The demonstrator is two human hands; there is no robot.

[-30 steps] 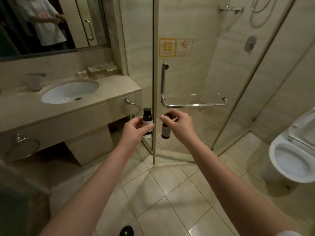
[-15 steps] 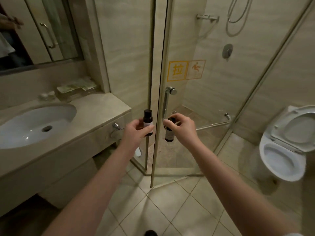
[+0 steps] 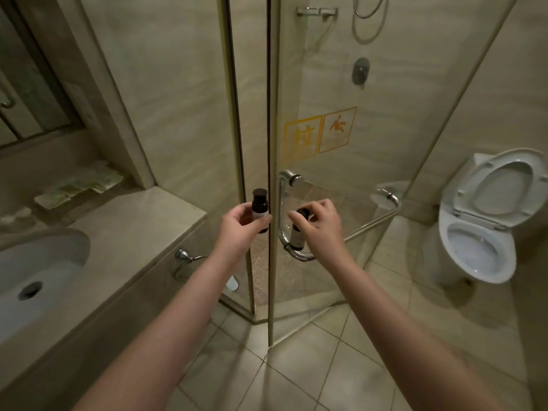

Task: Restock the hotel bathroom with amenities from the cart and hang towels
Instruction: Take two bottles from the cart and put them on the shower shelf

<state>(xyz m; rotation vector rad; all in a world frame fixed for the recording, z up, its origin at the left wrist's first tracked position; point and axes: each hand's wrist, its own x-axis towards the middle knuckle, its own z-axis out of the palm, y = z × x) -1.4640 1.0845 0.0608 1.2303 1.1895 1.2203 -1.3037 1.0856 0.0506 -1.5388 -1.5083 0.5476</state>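
Moved closer to glass shower door since earlier frame; sink slides to lower left edge. My left grip curls round small dark bottle, upright, cap above fingers, just in front of door edge. My right grip pinches second dark bottle by cap, hanging beside chrome door handle. Bench at left; toilet at right, lid up.

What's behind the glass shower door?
Through the clear glass shower door: a chrome wall shelf, a looped metal shower hose, a round chrome valve and pebbled floor. The right hand and its dark bottle cover part of the floor.
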